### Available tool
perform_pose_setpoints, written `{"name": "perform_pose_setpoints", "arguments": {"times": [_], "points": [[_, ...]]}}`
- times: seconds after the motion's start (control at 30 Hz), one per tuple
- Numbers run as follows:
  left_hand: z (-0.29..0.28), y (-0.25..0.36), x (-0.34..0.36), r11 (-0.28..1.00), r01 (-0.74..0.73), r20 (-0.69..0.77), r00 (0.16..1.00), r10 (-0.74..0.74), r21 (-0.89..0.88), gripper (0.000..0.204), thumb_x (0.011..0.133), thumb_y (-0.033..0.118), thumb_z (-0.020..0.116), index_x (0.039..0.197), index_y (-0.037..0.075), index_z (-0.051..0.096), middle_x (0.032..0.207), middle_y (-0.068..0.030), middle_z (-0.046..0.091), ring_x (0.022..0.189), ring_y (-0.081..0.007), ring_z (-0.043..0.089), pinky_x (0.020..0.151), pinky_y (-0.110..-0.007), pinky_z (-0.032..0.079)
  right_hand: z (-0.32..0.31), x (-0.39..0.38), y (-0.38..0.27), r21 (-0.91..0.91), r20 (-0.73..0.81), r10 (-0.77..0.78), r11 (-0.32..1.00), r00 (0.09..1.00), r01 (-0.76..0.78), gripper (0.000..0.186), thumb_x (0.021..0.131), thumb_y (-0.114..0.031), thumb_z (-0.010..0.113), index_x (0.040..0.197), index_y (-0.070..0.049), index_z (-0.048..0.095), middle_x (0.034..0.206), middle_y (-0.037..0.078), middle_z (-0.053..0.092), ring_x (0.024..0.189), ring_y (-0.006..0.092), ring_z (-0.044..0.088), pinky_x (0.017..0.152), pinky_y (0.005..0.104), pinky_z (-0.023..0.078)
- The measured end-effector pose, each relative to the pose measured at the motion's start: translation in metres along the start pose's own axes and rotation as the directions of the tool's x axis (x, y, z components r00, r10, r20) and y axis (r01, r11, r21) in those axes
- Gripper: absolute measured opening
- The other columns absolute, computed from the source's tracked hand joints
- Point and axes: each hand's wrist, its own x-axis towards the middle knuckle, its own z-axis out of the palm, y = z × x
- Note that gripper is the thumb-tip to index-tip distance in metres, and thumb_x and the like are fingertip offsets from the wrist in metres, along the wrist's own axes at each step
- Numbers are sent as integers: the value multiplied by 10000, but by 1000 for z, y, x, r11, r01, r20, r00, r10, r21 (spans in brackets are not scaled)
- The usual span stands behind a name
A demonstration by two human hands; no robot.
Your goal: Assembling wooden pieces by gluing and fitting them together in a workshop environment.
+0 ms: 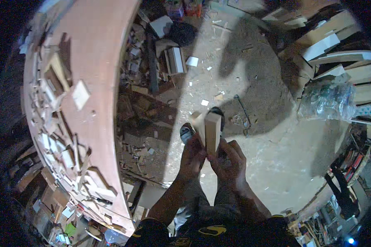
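In the middle of the head view I grip a short wooden block [212, 133] upright, with a lighter wooden piece [198, 122] tilted against its left side. My left hand [191, 156] is closed round the lower part of these pieces on the left. My right hand [231, 162] grips the block from the right, its thumb near the bottom end. Whether the two pieces are joined, I cannot tell. My shoes [186, 131] show beyond the hands on the floor.
A long plywood worktop [95, 61] covered along its outer side with offcuts runs down my left. Scraps and a metal tool [243, 111] lie on the floor [276, 164]. Stacked boards [325, 45], a clear plastic bundle [325, 103] and more clutter line the right.
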Motion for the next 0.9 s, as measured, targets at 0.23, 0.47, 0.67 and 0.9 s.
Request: {"name": "perform_pose_setpoints", "arguments": {"times": [0.23, 0.47, 0.67, 0.9], "points": [[42, 69, -40, 995, 68, 37, 997, -66, -68, 455, 972, 161, 482, 1376, 42, 310, 1247, -106, 496, 1176, -222, 498, 1017, -360, 385, -17, -30, -29, -17, -48, -225, 974, 973, 225, 409, 685, -1, 764, 1070, -13, 627, 892, 116, 596, 743, 208, 589, 644, 316, 502], [69, 104, -60, 951, -85, 29, 996, 80, 298, 654, 967, 457, 457, 1393, -9, 290, 1203, -139, 555, 1078, -222, 561, 913, -343, 460, -29, -48, -54, 28, 46, -263, 965, 964, 262, 472, 697, 30, 743, 1146, -22, 610, 904, 94, 589, 743, 192, 565, 669, 300, 489], [76, 126, -92, 933, 9, -61, 998, 14, 359, 527, 994, 364, 418, 1351, -19, 360, 1160, -151, 568, 1038, -229, 572, 892, -347, 465, -41, -68, -77, 70, 50, -308, 950, 950, 304, 458, 737, -18, 744, 1170, -38, 595, 845, 97, 570, 744, 207, 584, 654, 316, 489], [96, 156, -118, 951, -149, -157, 968, 196, 272, 542, 983, 415, 363, 1330, -2, 371, 1107, -139, 581, 958, -205, 586, 846, -329, 474, -70, -96, -125, 261, 181, -101, 964, 978, 51, 398, 786, -106, 730, 1159, -42, 609, 854, 101, 575, 722, 206, 563, 652, 336, 465]]}}
